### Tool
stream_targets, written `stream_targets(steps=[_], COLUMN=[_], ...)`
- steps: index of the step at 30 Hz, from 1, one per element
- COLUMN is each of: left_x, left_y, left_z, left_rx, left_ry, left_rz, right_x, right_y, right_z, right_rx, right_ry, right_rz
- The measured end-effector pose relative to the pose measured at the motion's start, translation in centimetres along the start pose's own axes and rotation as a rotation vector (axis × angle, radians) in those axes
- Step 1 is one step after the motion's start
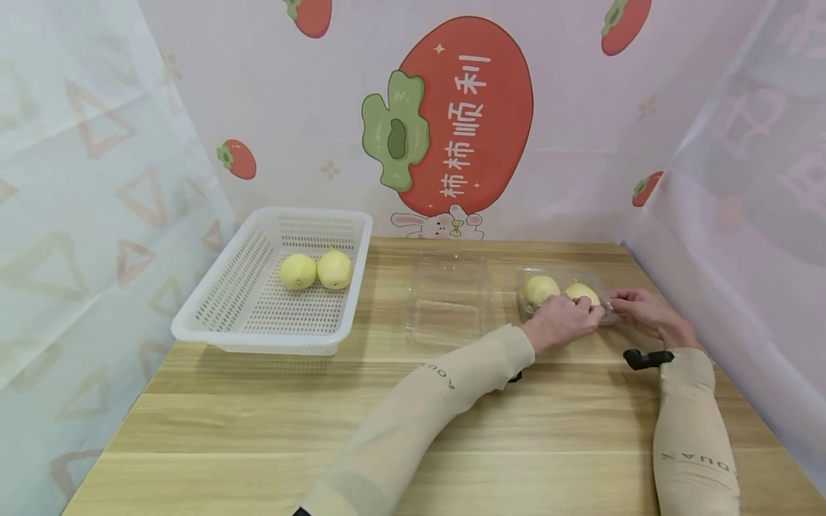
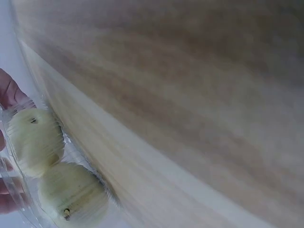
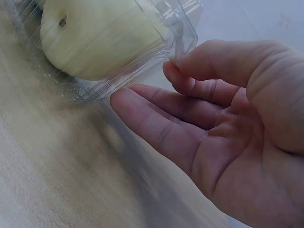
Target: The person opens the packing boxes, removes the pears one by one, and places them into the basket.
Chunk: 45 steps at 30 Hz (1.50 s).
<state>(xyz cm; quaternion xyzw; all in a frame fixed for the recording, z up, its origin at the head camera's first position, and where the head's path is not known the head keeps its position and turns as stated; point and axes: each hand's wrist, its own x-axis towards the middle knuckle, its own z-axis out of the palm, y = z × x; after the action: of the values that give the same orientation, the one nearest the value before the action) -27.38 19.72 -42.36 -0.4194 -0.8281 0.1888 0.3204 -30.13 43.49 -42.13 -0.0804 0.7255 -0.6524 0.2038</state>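
A clear plastic clamshell box (image 1: 561, 272) sits on the right of the table with two pale yellow pears inside, a left pear (image 1: 540, 290) and a right pear (image 1: 584, 293). My left hand (image 1: 560, 322) reaches across its front, fingers bent over the edge near the right pear. At the box's right end, my right hand (image 1: 648, 315) pinches the plastic rim between thumb and index finger. The right wrist view shows the other fingers (image 3: 156, 118) extended below that corner. Through the film in the left wrist view, both pears show side by side.
Left of the box lies another clear plastic container (image 1: 448, 315) on the wooden table (image 1: 503, 444). A white slotted basket (image 1: 258, 340) stands at the back left, holding two more pears (image 1: 298, 271). Printed sheets wall the table's back and sides, close to my right hand.
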Motion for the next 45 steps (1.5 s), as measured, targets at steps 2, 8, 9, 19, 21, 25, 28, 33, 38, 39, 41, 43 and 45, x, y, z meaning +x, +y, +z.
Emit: stream_targets(steps=[2, 8, 9, 19, 21, 25, 28, 33, 38, 39, 41, 43, 45], left_x=[0.1, 0.1, 0.1, 0.4, 0.5, 0.7, 0.8, 1.0, 1.2, 1.2, 1.2, 1.3, 1.3], left_y=[0.1, 0.5, 0.6, 0.1, -0.1, -0.2, -0.2, 0.0, 0.1, 0.1, 0.1, 0.1, 0.1], left_z=[0.0, 0.1, 0.2, 0.0, -0.1, -0.2, -0.2, -0.2, -0.3, -0.3, -0.4, -0.4, -0.5], left_rx=[-0.001, -0.004, -0.001, -0.014, -0.026, -0.039, -0.035, -0.038, -0.049, -0.051, -0.061, -0.071, -0.079], left_ry=[-0.020, -0.019, -0.017, -0.003, -0.018, -0.037, -0.027, -0.001, 0.013, 0.014, 0.021, 0.025, 0.017], left_rz=[-0.004, -0.041, -0.050, -0.090, -0.083, -0.077, -0.084, -0.087, -0.091, -0.094, -0.105, -0.118, -0.122], right_x=[0.0, 0.0, 0.0, 0.5, 0.6, 0.7, 0.7, 0.4, 0.2, 0.2, 0.1, 0.0, -0.1], right_y=[0.0, 0.0, 0.0, 0.1, 0.2, 0.4, 0.6, 0.8, 0.8, 0.8, 0.6, 0.4, 0.3], right_z=[0.0, 0.0, 0.0, 0.0, -0.1, -0.2, -0.2, -0.3, -0.3, -0.3, -0.2, -0.1, -0.1], right_rx=[-0.007, -0.052, -0.054, -0.019, -0.014, -0.002, -0.004, -0.003, 0.015, 0.009, -0.012, -0.032, -0.052], right_ry=[-0.007, -0.002, -0.002, 0.012, 0.010, 0.004, 0.007, -0.017, -0.059, -0.057, -0.046, -0.043, -0.040], right_rz=[-0.007, -0.015, -0.016, -0.035, -0.045, -0.067, -0.070, -0.082, -0.099, -0.097, -0.087, -0.083, -0.079])
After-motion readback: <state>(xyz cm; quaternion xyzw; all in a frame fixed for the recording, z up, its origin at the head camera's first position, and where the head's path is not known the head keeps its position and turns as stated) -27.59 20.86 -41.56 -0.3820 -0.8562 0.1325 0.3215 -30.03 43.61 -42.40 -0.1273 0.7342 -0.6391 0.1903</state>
